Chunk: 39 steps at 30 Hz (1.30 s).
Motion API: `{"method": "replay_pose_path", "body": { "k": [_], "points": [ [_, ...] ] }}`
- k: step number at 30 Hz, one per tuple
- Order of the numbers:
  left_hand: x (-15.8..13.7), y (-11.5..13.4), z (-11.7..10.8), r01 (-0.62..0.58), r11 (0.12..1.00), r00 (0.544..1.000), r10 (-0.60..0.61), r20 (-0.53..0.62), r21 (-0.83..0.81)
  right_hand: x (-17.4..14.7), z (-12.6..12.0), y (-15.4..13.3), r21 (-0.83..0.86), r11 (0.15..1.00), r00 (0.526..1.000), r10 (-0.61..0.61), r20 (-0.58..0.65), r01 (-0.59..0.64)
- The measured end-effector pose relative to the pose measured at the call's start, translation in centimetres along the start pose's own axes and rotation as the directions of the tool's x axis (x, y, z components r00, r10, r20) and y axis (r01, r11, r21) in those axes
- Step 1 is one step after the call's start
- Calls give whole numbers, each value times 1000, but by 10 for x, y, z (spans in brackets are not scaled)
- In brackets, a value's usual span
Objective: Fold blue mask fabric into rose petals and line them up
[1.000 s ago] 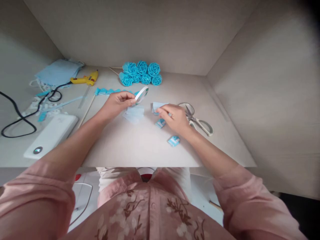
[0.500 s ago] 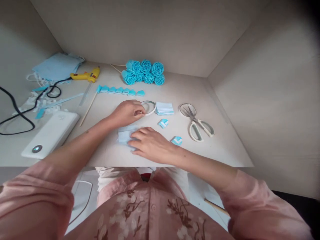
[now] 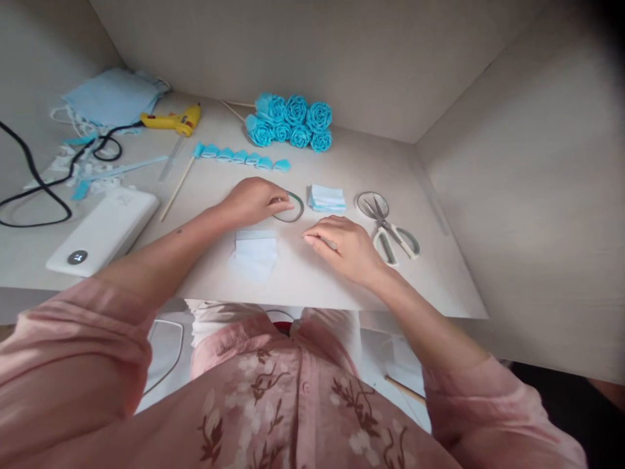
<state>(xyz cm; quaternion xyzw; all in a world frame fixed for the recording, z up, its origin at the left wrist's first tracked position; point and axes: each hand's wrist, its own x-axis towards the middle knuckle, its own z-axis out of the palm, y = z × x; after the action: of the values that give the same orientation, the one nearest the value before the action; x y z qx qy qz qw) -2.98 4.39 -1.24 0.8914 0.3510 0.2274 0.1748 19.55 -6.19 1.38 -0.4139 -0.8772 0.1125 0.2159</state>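
Note:
My left hand (image 3: 258, 199) is closed in a pinch over the left side of a thin ring-shaped roll of tape (image 3: 301, 210) on the table. My right hand (image 3: 344, 249) hovers to its right, thumb and forefinger pressed together; whatever is between them is too small to make out. Below my left hand lies a pale blue-white fabric piece (image 3: 254, 251), its lower part blurred. Beyond my right fingertips sits a small stack of cut fabric pieces (image 3: 327, 198). White-handled scissors (image 3: 385, 228) rest right of my right hand, their blades over another ring (image 3: 364, 199).
Blue fabric roses (image 3: 297, 120) lie at the back. A row of folded blue petals (image 3: 239, 157) runs from a wooden stick (image 3: 176, 185). On the left are a yellow glue gun (image 3: 170, 122), face masks (image 3: 112, 98), scraps, a black cord (image 3: 34, 166) and a white power bank (image 3: 105, 228).
My right hand has left the fabric piece and moved right, its fingers now pinched. The tape ring has shifted slightly away from the stack, near my left hand. Two folded blue pieces are now hidden.

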Motion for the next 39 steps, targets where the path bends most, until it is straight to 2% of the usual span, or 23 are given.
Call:
{"method": "replay_pose_path", "body": {
  "k": [3,7,12,15,17,18,19,20,22,24,28,32,34,35,37,39],
  "points": [
    [1,-1,-2,43,998,996,-40,-74,42,8,12,-5,-16,1000,998,28,51,-27],
    [0,3,-5,53,997,993,-47,-104,64,27,25,-18,-69,997,988,39,148,-29],
    [0,7,-6,72,997,984,-70,-165,10,48,38,-31,-257,966,970,45,239,18],
    [1,9,-4,90,986,975,-116,-188,-141,55,41,-26,-214,976,969,96,229,-46],
    [2,12,-2,131,922,969,-196,-149,-365,57,37,-15,-33,985,967,173,186,-170],
    [3,13,-1,159,848,964,-243,-104,-506,57,34,-8,99,966,961,221,166,-240],
    [4,15,-1,188,746,958,-283,-49,-639,57,29,-1,255,919,950,266,160,-301],
    [5,16,-1,212,629,950,-311,7,-748,57,24,7,414,837,934,310,179,-357],
    [6,18,-2,233,424,941,-326,93,-875,55,14,20,659,615,897,366,248,-433],
    [7,19,-3,238,304,944,-296,145,-922,53,6,29,779,421,868,390,308,-466],
    [6,18,-3,248,215,959,-194,208,-945,51,3,39,871,204,859,367,356,-448],
    [3,18,-2,206,212,968,-184,168,-955,55,7,41,898,70,868,298,397,-434],
    [2,20,-1,177,280,961,-258,103,-943,58,8,41,888,81,865,284,414,-452],
    [2,21,-1,167,326,951,-304,64,-930,60,7,42,881,115,865,287,413,-459],
    [3,23,-1,163,404,923,-384,-5,-900,62,5,44,861,242,874,322,363,-447],
    [3,25,-2,173,443,902,-431,-40,-880,64,1,45,825,410,900,360,245,-389]
  ]
}}
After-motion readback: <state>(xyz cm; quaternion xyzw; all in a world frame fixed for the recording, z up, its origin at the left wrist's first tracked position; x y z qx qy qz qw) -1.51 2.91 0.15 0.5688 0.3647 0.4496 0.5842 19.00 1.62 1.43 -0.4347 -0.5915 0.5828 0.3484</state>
